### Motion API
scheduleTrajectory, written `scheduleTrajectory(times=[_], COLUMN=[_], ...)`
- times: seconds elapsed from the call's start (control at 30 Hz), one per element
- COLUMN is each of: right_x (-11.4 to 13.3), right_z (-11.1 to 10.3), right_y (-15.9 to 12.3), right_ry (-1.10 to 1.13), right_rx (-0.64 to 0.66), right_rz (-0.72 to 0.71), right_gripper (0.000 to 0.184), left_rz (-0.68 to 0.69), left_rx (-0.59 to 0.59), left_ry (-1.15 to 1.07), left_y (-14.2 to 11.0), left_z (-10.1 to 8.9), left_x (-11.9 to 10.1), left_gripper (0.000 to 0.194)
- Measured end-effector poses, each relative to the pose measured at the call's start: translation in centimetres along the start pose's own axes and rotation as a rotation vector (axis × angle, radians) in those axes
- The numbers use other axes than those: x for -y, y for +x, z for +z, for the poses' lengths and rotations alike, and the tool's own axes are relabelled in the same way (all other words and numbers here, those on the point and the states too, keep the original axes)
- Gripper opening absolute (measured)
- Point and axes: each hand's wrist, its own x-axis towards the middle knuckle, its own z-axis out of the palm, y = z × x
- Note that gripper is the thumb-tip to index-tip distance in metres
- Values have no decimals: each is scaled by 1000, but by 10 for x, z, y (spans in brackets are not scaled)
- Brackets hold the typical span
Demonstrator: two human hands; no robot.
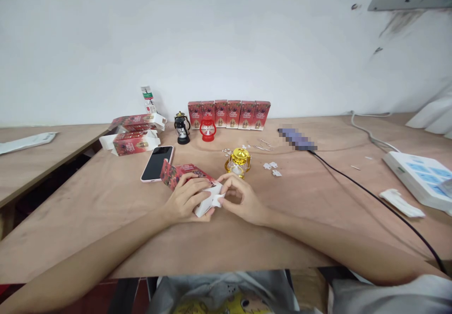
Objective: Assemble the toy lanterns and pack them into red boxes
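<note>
A red printed carton with a white end lies tilted in my left hand, whose fingers wrap over its top and side. At its white end, the thumb and fingers of my right hand pinch a small white flap. Just behind my right hand stands a gold miniature lantern, its lower part partly covered by the fingers. A red miniature lantern and a black miniature lantern stand farther back. What lies inside the carton is hidden.
Several closed red cartons stand in a row by the wall. Two open cartons lie at left, near a phone. Small white pieces lie right of the gold lantern. A black cable runs along the right.
</note>
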Motion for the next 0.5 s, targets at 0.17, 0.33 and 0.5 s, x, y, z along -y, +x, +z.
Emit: scheduleTrajectory(times=[0.17, 0.33, 0.5], right_x=[0, -3, -9], right_z=[0, 2, 0], right_y=[1, 1, 0], right_ry=[-39, 12, 216], right_rx=[-15, -34, 30], right_rz=[1, 37, 199], right_gripper=[14, 19, 50], left_rz=[21, 24, 54], left_rx=[-5, 1, -10], left_ry=[5, -14, -39], left_y=[-2, -2, -3], left_z=[1, 1, 1], left_x=[0, 0, -1], left_gripper=[30, 30, 30])
